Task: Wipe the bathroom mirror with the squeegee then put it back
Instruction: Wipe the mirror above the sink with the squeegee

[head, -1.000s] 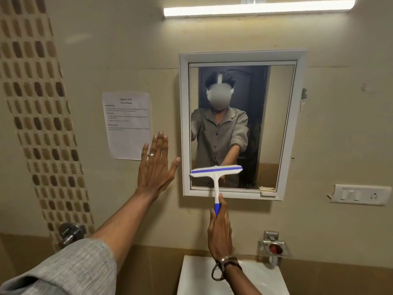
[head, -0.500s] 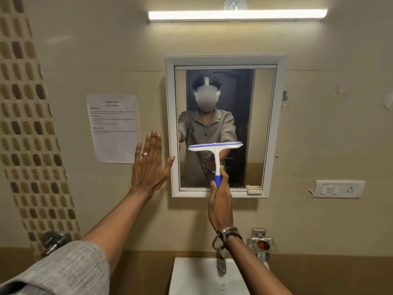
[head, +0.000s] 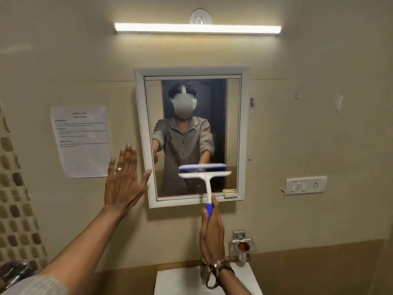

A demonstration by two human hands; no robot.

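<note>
A white-framed mirror [head: 244, 133] hangs on the beige wall. The squeegee [head: 205, 176] is white with a blue grip; its blade lies level across the lower right part of the glass, its reflection just above. My right hand [head: 212, 235] is closed around the blue grip below the mirror's bottom edge. My left hand [head: 123, 179] is flat with fingers spread against the wall, its thumb tip touching the mirror's left frame. A ring sits on one finger.
A white sink [head: 180, 279] sits below the mirror. A metal soap dish [head: 242, 244] is fixed to the wall at its right. A paper notice [head: 81, 141] hangs left of the mirror, a switch plate [head: 305, 185] right. A tube light [head: 197, 28] glows above.
The squeegee went up the glass, then came back down toward the lower right of the mirror. The camera tilted upward, so the mirror sits lower in view. My left hand stayed on the wall.
</note>
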